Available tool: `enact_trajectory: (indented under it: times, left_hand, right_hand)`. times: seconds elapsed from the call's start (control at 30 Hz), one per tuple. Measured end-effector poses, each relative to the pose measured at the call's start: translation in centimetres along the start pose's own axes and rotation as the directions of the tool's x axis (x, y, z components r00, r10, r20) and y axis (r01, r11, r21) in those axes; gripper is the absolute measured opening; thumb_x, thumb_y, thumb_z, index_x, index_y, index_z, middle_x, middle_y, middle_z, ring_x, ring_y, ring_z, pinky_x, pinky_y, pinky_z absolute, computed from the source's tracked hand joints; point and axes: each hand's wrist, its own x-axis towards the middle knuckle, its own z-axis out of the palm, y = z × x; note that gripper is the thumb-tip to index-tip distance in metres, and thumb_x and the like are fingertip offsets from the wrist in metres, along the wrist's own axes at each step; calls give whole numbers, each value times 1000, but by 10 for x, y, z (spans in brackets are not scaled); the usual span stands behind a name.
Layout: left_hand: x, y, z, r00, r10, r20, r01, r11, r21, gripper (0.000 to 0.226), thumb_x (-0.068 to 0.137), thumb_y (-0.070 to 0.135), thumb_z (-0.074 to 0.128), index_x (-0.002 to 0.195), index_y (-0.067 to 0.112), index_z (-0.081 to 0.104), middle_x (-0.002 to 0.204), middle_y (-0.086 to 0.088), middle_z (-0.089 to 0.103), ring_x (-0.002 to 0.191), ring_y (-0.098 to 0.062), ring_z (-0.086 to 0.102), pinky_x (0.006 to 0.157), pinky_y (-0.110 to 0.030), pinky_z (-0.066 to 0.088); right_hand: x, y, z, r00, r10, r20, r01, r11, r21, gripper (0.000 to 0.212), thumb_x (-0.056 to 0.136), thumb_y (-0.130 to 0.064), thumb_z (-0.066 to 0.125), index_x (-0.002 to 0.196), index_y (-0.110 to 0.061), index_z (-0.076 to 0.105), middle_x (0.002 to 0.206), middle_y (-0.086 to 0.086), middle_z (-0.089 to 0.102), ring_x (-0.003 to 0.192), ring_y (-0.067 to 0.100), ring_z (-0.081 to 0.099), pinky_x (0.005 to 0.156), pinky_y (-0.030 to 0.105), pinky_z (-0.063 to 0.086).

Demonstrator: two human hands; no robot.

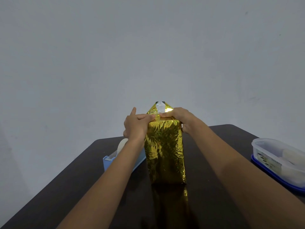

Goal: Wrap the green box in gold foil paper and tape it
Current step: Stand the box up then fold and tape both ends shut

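Parcel: gold foil paper point(165, 146) is wrapped around the upright green box, which is hidden under it on every visible side. It is stood on end on the dark table point(231, 134), directly between and below the two hands, probably so that the open top end can be folded shut.

Left hand point(137, 123): laid flat against the top left edge, fingers stretched along the fold and one finger lifted clear. Nothing is gripped; the foil is pressed down, apparently to hold the fold flat.

Right hand point(179, 118): curled over the top right corner, thumb in front, so that foil and box are clasped and steadied.

Top flap point(160, 108): a pale shiny patch just beyond the fingertips. Whether it is tape or the foil's reverse cannot be told.

Tape dispenser point(109, 161): blue, loaded with a pale roll, kept under the left forearm within reach.

Clear plastic tub point(264, 146): set on a blue lid well to the right of the right hand. A pale rounded item and a printed label are seen inside; nothing more can be identified.
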Motion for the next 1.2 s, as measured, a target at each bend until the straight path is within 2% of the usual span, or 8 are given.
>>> enact_trajectory:
  times: [0.17, 0.3, 0.4, 0.47, 0.57, 0.73, 0.87, 1.2]
  left_hand:
    - [-4, 0, 4, 999, -20, -34, 20, 1000, -10, 13, 59, 41, 78, 50, 40, 68, 154, 7, 29, 135, -23, 39, 99, -56, 40]
    - [-12, 6, 7, 996, -47, -75, 44, 999, -32, 7, 75, 28, 77, 81, 28, 74, 153, 1, 31, 138, -23, 32, 107, -53, 33]
    - [-15, 10, 8, 991, -85, -103, 81, 996, -39, 27, 75, 28, 78, 100, 23, 69, 152, -1, 32, 134, -25, 38, 106, -52, 34]
    - [-12, 9, 7, 987, -125, -105, 116, 989, -88, 75, 71, 26, 82, 133, 21, 42, 145, -4, 32, 122, -26, 45, 100, -50, 42]
    - [-9, 13, 1, 965, -258, -55, 242, 949, -202, 99, 68, 16, 84, 140, 20, 17, 137, -9, 33, 99, -24, 48, 88, -46, 52]
    - [0, 37, -3, 887, -439, 141, 461, 842, -279, 102, 67, -6, 78, 135, 15, 5, 103, -19, 54, 77, -29, 64, 59, -49, 56]
    - [6, 43, -6, 882, -446, 154, 464, 879, -110, 94, 72, 4, 79, 136, 5, 11, 85, -13, 50, 59, -19, 51, 40, -34, 38]
    - [11, 26, -19, 857, -436, 273, 455, 891, -4, 49, 78, 38, 74, 108, 6, 53, 84, -9, 59, 72, -21, 58, 54, -33, 48]
  right_hand:
    - [-4, -2, 1, 1000, -21, -9, 21, 1000, 10, 80, 69, -6, 81, 137, 1, 38, 108, 18, 64, 62, 19, 67, 41, 25, 51]
    - [-7, -3, 1, 1000, -28, -6, 28, 1000, 1, 92, 69, -7, 82, 144, -4, 29, 124, 20, 57, 85, 25, 65, 44, 27, 53]
    - [-8, -3, 0, 999, -32, -10, 32, 999, -16, 93, 71, -8, 80, 146, -7, 24, 129, 18, 54, 103, 27, 63, 55, 31, 55]
    - [-6, -2, -2, 999, -33, 1, 33, 999, -13, 93, 71, -8, 80, 146, -7, 24, 130, 17, 53, 106, 28, 62, 63, 34, 56]
    - [-2, 0, -1, 999, -33, -6, 33, 999, -29, 98, 68, -12, 83, 146, -10, 26, 135, 16, 49, 115, 30, 56, 87, 44, 53]
    - [-6, -3, 0, 1000, -17, 1, 17, 998, -66, 92, 67, -17, 84, 143, -11, 34, 134, 16, 51, 111, 29, 59, 62, 31, 57]
    - [-8, -3, -1, 1000, -21, 0, 21, 998, -60, 87, 70, -15, 82, 143, -10, 34, 134, 17, 51, 107, 28, 60, 45, 24, 54]
    - [-11, -3, 2, 999, -9, -51, 9, 1000, -8, 71, 72, -7, 80, 134, -3, 45, 114, 14, 62, 74, 20, 64, 44, 24, 53]
